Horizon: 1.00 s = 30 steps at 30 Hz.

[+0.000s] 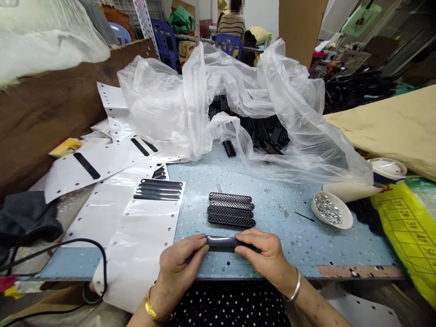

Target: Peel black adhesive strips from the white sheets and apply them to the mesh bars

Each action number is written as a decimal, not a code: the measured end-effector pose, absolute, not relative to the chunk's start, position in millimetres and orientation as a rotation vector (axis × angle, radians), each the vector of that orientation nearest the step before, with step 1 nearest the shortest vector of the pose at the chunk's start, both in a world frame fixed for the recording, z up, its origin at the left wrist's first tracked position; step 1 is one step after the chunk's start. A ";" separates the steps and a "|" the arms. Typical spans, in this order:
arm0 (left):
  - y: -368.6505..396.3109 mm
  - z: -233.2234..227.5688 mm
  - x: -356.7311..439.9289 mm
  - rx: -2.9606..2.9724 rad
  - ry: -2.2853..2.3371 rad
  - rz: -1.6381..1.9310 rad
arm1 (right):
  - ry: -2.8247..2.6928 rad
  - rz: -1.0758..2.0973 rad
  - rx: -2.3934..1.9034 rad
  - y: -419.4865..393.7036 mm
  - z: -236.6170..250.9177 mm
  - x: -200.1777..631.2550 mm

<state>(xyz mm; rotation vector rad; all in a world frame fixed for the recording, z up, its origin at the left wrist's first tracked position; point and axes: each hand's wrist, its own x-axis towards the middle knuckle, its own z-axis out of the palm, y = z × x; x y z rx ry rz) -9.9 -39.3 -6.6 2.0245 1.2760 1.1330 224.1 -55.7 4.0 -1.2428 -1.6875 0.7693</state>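
1. Both hands work one dark strip point(223, 242) at the near edge of the counter point(293, 240), at 6 o'clock.
2. Left hand point(180, 263): grip pinching the strip's left end. Right hand point(267, 254): grip pressed together on its right end.
3. Done, judging by layout: four textured strips point(231, 210) lie stacked in a neat row just beyond the hands, at 12 o'clock.
4. Four smooth strips point(158, 189) rest on white sheets point(136, 236) at 10 o'clock.
5. Left: the plastic bag point(238, 104) at 12 o'clock holds many more black parts point(269, 134); most of the work appears outstanding.
6. A dish of small metal pieces point(331, 210) sits at 2 o'clock, untouched.
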 end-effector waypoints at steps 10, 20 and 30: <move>-38.8 -8.3 -10.7 2.020 1.291 1.107 | -1.739 0.687 -1.209 -61.5 -1.6 226.7; -38.3 -7.0 -10.0 2.014 1.292 1.109 | -1.828 0.655 -1.206 -59.5 0.3 231.2; -36.6 -8.5 -11.4 1.998 1.282 1.111 | -1.540 0.906 -1.274 -58.3 -5.2 231.8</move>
